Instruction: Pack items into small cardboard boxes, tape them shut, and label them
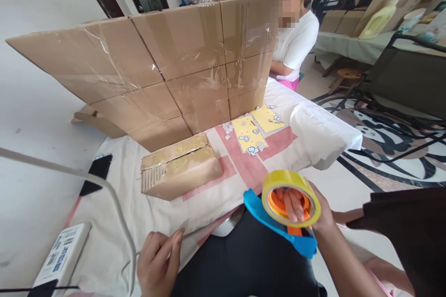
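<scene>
Right hand: grips tape over the lap, fingers through its core, seemingly keeping dispenser attached | Left hand: fingertips pinched together; blurred, perhaps holding nothing | Box: flat on cloth, likely for steadiness, before carton wall

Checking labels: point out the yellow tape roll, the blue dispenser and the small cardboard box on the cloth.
Yellow tape roll [285,178]: head view, upper outer band.
Blue dispenser [267,222]: head view, curved body below the roll.
Small cardboard box [186,172]: head view, long side.
</scene>
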Demonstrator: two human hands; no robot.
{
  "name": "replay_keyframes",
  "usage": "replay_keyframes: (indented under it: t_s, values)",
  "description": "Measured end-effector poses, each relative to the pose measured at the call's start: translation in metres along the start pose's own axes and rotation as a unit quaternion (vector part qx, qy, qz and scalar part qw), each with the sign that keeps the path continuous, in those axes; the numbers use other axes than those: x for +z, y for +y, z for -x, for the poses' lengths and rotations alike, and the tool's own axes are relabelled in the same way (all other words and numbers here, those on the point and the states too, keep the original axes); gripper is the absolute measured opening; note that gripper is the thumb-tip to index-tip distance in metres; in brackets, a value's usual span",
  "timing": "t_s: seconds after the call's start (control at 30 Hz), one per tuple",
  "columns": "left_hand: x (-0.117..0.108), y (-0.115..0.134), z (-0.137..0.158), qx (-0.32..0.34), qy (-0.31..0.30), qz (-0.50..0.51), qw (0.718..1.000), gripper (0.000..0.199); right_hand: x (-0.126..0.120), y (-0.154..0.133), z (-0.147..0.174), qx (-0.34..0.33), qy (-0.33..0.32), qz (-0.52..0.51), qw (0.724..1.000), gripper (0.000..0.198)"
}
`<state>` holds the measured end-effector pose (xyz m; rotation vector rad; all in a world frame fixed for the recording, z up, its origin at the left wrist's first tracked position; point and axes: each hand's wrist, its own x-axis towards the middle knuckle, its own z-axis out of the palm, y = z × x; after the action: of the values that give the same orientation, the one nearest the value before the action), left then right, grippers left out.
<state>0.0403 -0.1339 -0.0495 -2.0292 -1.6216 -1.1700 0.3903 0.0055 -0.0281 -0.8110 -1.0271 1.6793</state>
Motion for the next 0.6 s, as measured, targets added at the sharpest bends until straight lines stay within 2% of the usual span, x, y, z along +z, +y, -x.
replay_keyframes:
  t_s: [0.03, 0.1, 0.17, 0.23, 0.3, 0.47, 0.6]
  values:
    - [0.001, 0.003, 0.003, -0.012, 0.004, 0.000, 1.000, 0.021, 0.000, -0.005, -0.006, -0.010, -0.010, 0.017, 1.000, 0.057]
    - [0.000, 0.005, 0.006, -0.027, 0.009, 0.000, 1.000, 0.022, -0.003, -0.013, -0.019, -0.032, 0.011, 0.065, 0.997, 0.059]
    - [-0.003, 0.005, 0.008, -0.035, 0.010, 0.007, 0.999, 0.021, -0.011, -0.016, -0.038, -0.068, 0.095, 0.130, 0.985, 0.055]
    - [-0.007, 0.006, 0.009, -0.047, 0.015, 0.017, 0.999, 0.021, -0.022, -0.015, -0.061, -0.099, 0.193, 0.194, 0.957, 0.050]
    - [-0.009, 0.008, 0.011, -0.061, 0.017, 0.025, 0.998, 0.021, -0.034, -0.012, -0.091, -0.119, 0.242, 0.235, 0.934, 0.051]
    - [-0.010, 0.014, 0.015, -0.099, 0.010, 0.043, 0.994, 0.017, -0.046, -0.006, -0.171, -0.144, 0.281, 0.209, 0.926, 0.054]
    - [-0.010, 0.016, 0.015, -0.180, -0.001, 0.090, 0.979, 0.017, -0.048, -0.009, -0.200, -0.159, 0.266, 0.250, 0.917, 0.046]
